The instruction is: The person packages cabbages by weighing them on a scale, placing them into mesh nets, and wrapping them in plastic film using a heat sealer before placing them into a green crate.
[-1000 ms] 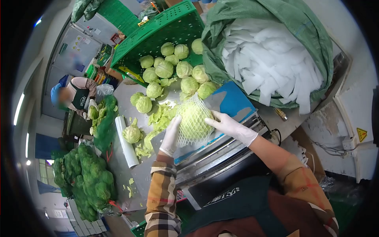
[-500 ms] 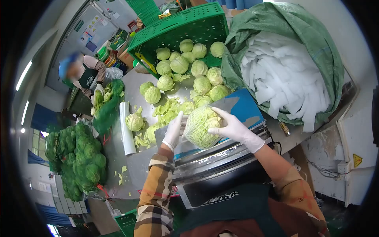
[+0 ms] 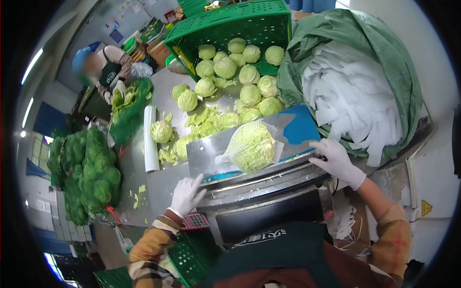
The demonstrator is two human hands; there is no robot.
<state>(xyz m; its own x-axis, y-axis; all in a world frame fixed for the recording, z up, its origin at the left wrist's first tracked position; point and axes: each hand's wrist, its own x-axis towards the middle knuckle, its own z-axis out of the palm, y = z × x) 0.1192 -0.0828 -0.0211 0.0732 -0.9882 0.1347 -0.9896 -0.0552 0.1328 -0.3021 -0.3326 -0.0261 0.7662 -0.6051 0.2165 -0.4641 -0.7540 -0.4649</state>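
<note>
A pale green cabbage (image 3: 252, 148) in a white foam net rests on a metal plate with a blue area (image 3: 211, 152). My left hand (image 3: 186, 196), in a white glove, is apart from it at the lower left, fingers spread and holding nothing. To the right of the cabbage, my gloved right hand (image 3: 337, 162) is open too, its fingertips near the plate's right front corner. Below the plate runs the machine's metal front edge (image 3: 264, 185). A small panel with keys (image 3: 195, 221) lies just under my left hand.
Several loose cabbages (image 3: 224, 68) spill from a tipped green crate (image 3: 230, 21). A green sack (image 3: 408, 86) of white foam nets (image 3: 353, 91) stands right. A white roll (image 3: 151, 139), netted bags of green vegetables (image 3: 86, 173) and a co-worker (image 3: 108, 67) handling greens are left.
Both hands have let go of the netted cabbage, which now sits on the plate. My left hand has moved down and left, my right hand outward to the right.
</note>
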